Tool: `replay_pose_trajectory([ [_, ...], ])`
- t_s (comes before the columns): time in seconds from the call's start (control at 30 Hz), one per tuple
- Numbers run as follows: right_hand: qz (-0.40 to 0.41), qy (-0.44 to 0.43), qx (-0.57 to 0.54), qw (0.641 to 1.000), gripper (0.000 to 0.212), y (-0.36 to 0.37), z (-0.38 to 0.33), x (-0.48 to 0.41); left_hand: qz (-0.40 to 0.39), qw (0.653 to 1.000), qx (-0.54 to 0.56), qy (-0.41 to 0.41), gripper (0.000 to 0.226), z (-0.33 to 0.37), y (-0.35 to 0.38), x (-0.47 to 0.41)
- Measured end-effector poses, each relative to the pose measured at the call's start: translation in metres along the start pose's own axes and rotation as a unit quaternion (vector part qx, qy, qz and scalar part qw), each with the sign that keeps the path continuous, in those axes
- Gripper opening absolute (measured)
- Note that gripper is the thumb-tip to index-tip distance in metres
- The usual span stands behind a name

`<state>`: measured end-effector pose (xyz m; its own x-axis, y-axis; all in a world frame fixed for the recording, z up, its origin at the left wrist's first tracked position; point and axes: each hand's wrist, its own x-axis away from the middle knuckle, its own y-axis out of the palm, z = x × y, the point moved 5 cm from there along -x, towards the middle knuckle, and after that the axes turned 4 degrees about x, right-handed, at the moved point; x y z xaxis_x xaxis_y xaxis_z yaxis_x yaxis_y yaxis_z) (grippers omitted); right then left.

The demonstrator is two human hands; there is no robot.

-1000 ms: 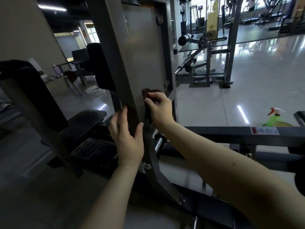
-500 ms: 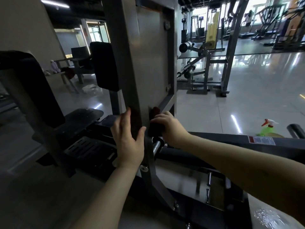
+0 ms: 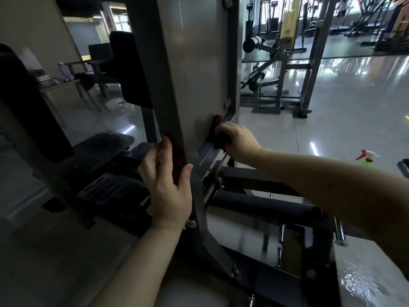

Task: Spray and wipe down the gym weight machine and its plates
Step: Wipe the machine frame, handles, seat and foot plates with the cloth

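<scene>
The grey upright frame (image 3: pixel 194 63) of the weight machine fills the middle of the head view. My left hand (image 3: pixel 167 185) clasps the frame's near post, fingers on its left side, thumb on the right. My right hand (image 3: pixel 234 138) grips a dark red cloth (image 3: pixel 218 129) and presses it against the lower part of the grey panel, by a slanted brace. A green spray bottle (image 3: pixel 367 159) with a red and white trigger stands on the floor at the far right, away from both hands.
Black seat pads (image 3: pixel 104 149) and a footplate lie left of the post. Dark padded bars (image 3: pixel 265 207) run right below my right arm. Other gym machines (image 3: pixel 278 69) stand behind on the glossy tiled floor. A table with chairs (image 3: pixel 73 83) sits at back left.
My right hand has slid the cloth down the grey panel to its lower brace. My left hand stayed on the post. My head has moved closer and lower.
</scene>
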<state>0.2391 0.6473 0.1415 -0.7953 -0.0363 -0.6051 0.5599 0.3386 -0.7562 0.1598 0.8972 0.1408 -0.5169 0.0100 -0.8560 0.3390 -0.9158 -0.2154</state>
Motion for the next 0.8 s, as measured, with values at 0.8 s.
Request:
replay_pose_trajectory([
  [0.8,0.008,-0.100,-0.062,0.993,0.033,-0.012,-0.081,0.056,0.006,1.000,0.009,0.002,0.065,0.001,-0.001,-0.001],
])
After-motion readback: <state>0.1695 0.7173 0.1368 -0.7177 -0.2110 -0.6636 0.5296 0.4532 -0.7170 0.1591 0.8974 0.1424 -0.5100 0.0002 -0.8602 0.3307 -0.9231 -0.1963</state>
